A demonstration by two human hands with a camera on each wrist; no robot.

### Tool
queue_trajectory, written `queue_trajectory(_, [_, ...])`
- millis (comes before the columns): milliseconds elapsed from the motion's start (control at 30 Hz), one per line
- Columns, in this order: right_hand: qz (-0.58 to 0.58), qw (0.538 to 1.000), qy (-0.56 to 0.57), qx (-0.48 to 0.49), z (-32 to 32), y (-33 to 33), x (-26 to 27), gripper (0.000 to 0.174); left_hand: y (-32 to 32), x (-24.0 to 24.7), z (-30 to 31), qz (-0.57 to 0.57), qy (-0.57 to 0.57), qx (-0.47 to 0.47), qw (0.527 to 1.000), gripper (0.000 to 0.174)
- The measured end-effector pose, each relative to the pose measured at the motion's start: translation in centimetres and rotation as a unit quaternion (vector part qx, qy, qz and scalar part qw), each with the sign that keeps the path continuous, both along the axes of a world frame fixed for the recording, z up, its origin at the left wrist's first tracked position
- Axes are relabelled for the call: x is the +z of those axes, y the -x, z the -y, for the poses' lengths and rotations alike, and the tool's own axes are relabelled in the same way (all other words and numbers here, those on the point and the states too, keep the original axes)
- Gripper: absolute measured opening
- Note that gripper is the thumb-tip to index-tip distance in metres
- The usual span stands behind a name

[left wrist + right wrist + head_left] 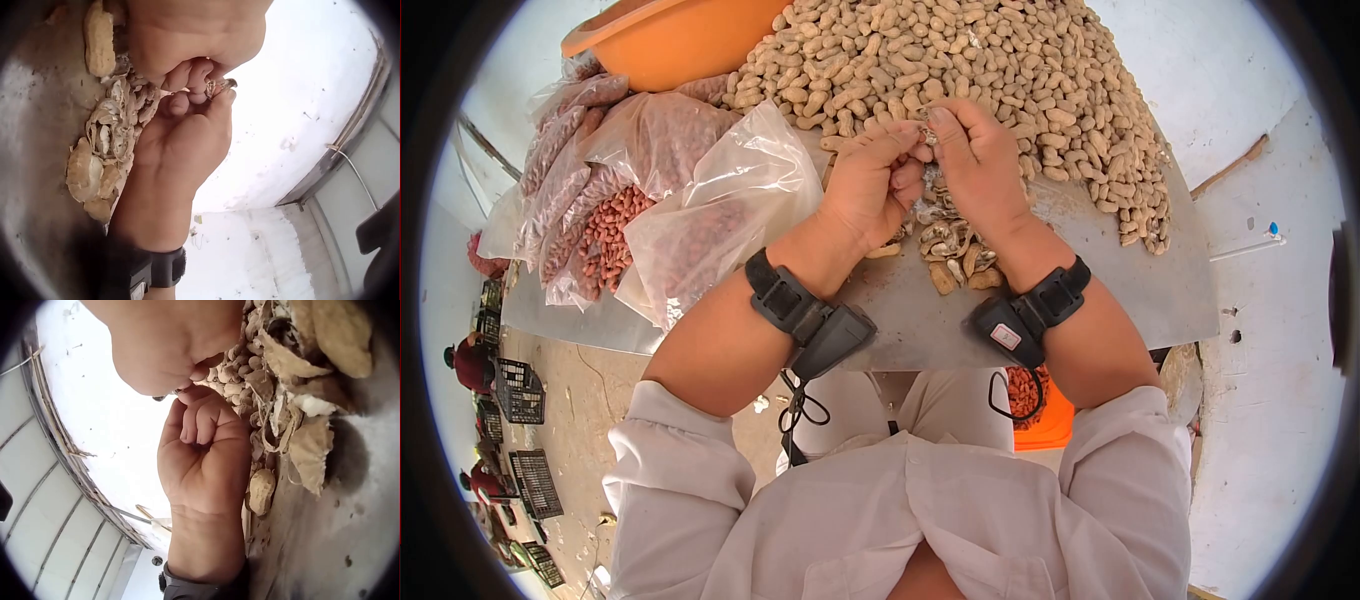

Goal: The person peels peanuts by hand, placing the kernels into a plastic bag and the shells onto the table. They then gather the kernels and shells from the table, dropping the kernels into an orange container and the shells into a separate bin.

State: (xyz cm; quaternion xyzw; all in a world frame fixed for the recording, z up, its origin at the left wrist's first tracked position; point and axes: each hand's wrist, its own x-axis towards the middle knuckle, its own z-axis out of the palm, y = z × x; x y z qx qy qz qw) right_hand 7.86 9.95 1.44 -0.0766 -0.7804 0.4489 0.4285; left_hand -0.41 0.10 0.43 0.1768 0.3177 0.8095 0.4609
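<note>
We hold the small tan cracked peanut pod (926, 136) between both grips; left hand (868, 188) and right hand (980, 165) each pinch it. It lies midway between them, above the pale empty-shell heap (950, 250).

**Item held: peanut pod**

- One peanut pod (927, 133) is held between the fingertips of the left hand (870, 190) and the right hand (975, 165).
- The pod is pinched from both sides, and most of its surface is covered by the fingers.
- In the left wrist view, the exposed part of the peanut pod (217, 86) is seen as a small, tan-grey piece with a ridged, netted shell.
- The shell appears cracked open at the exposed end. Whether a kernel is inside cannot be determined.
- The pod is held clear of the table, directly above the pile of empty shells (953, 252) and just in front of the heap of unshelled peanuts (1000, 70).
</note>
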Motion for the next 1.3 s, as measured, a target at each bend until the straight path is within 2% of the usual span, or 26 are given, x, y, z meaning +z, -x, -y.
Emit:
queue_trajectory(233, [-0.043, 0.976, -0.214, -0.014, -0.2, -0.1, 0.4, 0.013, 0.7, -0.2, -0.1, 0.112, 0.002, -0.047, 0.993, 0.015])
queue_trajectory(433, [-0.052, 0.97, -0.236, 0.027, -0.1, -0.4, 1.0, 0.015, 1.0, -0.2, 0.0, 0.116, -0.019, -0.062, 0.991, 0.017])
queue_trajectory(533, [-0.051, 0.98, -0.191, 0.023, -0.2, -0.2, 0.8, 0.013, 1.0, 0.0, 0.2, 0.123, -0.026, -0.063, 0.99, 0.016])
queue_trajectory(633, [-0.045, 0.997, -0.005, 0.058, 0.1, -0.5, 0.9, 0.011, 0.9, 0.2, 0.1, 0.119, 0.007, -0.031, 0.992, 0.014])
queue_trajectory(733, [0.004, 0.999, 0.023, 0.043, -1.0, -0.8, 1.0, 0.01, 0.8, 0.2, 0.3, 0.074, 0.014, -0.01, 0.997, 0.014])
queue_trajectory(833, [0.054, 0.998, -0.024, 0.025, -2.5, -1.0, 0.9, 0.02, 0.6, 0.1, 0.5, 0.023, 0.004, 0.0, 1.0, 0.016])
queue_trajectory(933, [0.081, 0.996, -0.018, -0.02, -2.9, -1.0, 1.2, 0.029, 0.6, 0.3, 0.7, -0.031, 0.027, 0.009, 0.999, 0.017])
queue_trajectory(1067, [0.137, 0.987, -0.078, -0.04, -3.7, -0.3, 0.2, 0.025, 0.5, 0.2, 0.8, -0.113, 0.061, 0.001, 0.992, 0.016])
queue_trajectory(1167, [0.207, 0.959, -0.189, -0.036, -4.1, 0.2, -0.8, 0.018, 0.4, 0.6, 1.0, -0.098, 0.062, -0.012, 0.993, 0.018])
queue_trajectory(1233, [0.235, 0.932, -0.27, -0.056, -4.2, 0.3, -1.4, 0.019, 0.4, 0.6, 0.9, -0.069, 0.046, -0.003, 0.997, 0.018])
queue_trajectory(1300, [0.225, 0.926, -0.298, -0.058, -4.1, 0.3, -1.6, 0.02, 0.4, 0.5, 0.8, -0.051, 0.036, 0.007, 0.998, 0.019])
